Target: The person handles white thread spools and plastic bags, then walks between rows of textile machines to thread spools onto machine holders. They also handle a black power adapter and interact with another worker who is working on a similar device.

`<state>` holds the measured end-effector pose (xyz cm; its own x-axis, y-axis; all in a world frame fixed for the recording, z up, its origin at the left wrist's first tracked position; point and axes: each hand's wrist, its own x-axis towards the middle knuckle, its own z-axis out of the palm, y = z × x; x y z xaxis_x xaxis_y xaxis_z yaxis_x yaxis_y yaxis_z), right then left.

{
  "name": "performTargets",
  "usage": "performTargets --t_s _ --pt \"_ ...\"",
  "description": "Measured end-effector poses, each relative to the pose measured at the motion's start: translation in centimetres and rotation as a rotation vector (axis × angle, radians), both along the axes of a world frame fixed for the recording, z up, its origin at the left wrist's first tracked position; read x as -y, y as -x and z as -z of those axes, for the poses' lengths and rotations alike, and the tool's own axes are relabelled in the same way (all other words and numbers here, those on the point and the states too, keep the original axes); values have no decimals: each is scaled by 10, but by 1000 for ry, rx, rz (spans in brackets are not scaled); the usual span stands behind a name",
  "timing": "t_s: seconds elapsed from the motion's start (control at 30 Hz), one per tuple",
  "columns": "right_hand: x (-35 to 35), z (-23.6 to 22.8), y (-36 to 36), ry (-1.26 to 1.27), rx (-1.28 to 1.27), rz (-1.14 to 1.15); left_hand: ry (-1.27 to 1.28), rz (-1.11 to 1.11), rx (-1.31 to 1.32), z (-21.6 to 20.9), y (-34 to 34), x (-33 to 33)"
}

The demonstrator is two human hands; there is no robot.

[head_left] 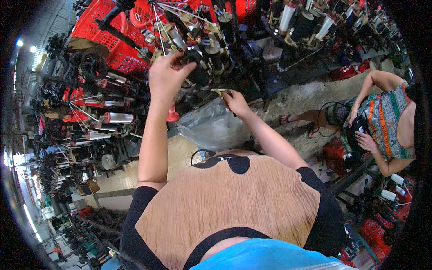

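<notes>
My left hand [167,77] reaches up among the upright bobbins of a braiding machine [212,49]. Its fingers curl round something dark that I cannot make out, with the thumb pointing right. Pale strands [163,27] fan down from above, close to that hand. Lower and to the right, my right hand [237,104] is closed on a small pale tool [218,91], whose tip points left toward the machine. The exact kind of this tool is too small to tell.
Red plastic baskets [128,56] stand behind the machine. Clear plastic sheeting [216,123] lies below my hands. More bobbin machines [105,118] line the left, and another [303,27] stands at far right. A seated person [382,121] is at right, holding something dark.
</notes>
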<state>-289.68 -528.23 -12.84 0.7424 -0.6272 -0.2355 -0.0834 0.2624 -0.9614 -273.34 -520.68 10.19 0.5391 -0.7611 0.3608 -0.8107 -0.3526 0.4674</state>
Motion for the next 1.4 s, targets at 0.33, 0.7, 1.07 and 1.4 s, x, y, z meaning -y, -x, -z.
performTargets --t_s 0.33,0.7,1.07,1.4 --pt "-8 -8 -76 55 177 298 -48 -24 83 -20 1 8" --pt "1 -66 -27 -187 208 256 35 -12 36 -40 37 23" --pt "124 117 73 -459 285 733 -118 -131 -1 26 40 -34" --pt "164 109 61 -134 -634 316 -584 522 -445 128 56 -60"
